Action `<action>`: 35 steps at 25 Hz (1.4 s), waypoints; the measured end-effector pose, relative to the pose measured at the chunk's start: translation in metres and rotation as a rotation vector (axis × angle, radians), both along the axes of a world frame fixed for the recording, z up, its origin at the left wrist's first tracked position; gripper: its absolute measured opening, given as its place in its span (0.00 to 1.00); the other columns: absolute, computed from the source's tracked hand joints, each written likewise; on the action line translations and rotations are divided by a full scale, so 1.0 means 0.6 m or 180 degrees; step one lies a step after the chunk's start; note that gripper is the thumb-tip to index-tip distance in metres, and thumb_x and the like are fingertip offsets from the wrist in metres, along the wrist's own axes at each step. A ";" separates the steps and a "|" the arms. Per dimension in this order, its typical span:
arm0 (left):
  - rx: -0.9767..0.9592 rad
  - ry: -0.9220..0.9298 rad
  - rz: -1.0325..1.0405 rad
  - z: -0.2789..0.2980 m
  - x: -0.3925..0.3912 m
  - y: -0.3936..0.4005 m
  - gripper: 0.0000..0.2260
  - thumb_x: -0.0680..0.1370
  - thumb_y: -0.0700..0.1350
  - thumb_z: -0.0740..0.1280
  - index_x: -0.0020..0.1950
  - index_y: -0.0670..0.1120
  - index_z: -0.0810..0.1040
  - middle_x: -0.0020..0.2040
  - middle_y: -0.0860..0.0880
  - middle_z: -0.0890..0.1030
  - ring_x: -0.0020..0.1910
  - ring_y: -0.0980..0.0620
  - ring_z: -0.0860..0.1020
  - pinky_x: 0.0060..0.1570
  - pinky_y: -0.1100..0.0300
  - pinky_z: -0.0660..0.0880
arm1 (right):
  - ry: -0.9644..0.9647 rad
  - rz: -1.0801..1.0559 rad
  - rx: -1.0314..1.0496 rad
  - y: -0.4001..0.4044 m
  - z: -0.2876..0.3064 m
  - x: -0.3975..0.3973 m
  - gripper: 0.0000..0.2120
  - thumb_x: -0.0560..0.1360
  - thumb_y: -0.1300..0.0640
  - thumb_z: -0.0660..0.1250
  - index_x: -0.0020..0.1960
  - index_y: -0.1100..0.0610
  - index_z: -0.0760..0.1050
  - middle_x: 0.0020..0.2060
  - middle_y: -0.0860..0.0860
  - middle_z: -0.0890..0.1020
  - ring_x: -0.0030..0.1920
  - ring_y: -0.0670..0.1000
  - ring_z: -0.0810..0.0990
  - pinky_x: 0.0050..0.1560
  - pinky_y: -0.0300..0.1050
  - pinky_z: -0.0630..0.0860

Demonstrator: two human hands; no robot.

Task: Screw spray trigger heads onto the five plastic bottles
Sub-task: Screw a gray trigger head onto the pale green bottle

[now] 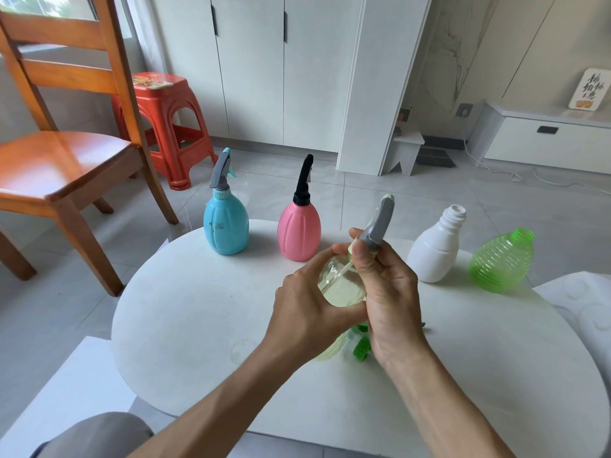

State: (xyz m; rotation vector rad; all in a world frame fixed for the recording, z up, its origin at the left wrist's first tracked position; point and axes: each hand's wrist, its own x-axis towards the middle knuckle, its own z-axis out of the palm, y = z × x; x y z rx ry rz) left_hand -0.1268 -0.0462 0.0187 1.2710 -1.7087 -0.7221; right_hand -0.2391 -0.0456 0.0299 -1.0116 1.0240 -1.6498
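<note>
Left hand (307, 304) wrapped around the belly of a clear yellowish bottle (342, 285), held tilted above the white table (185, 312). Right hand (388, 292) clamped on the neck of the same bottle, fingers curled round the collar of a grey trigger head (377, 223) that sits on the neck and points up and away. Dip tube visible through the clear wall inside the bottle. Both hands close together, thumbs nearly touching at the bottle's lower side.

Along the far edge of the table, left to right: blue bottle (226, 223) upright with a grey head fitted; pink bottle (299, 231) upright with a black head fitted; white bottle (436, 249) upright, neck bare and open; green ribbed bottle (501, 259) tilted to the right, neck also bare. Green head (360, 347) lying on the table just under the right hand, mostly hidden by the wrist.

Beyond the table: wooden chair (66, 133) at left, red stool (165, 127) behind it, white cabinets (264, 67) along the wall.
</note>
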 end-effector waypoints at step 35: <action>-0.0013 0.0058 -0.0298 -0.009 0.006 -0.004 0.35 0.63 0.53 0.80 0.69 0.65 0.73 0.57 0.67 0.83 0.58 0.70 0.78 0.57 0.65 0.76 | -0.0612 0.0433 0.0049 0.008 -0.007 -0.002 0.14 0.63 0.49 0.78 0.48 0.48 0.83 0.47 0.48 0.86 0.54 0.51 0.83 0.57 0.51 0.78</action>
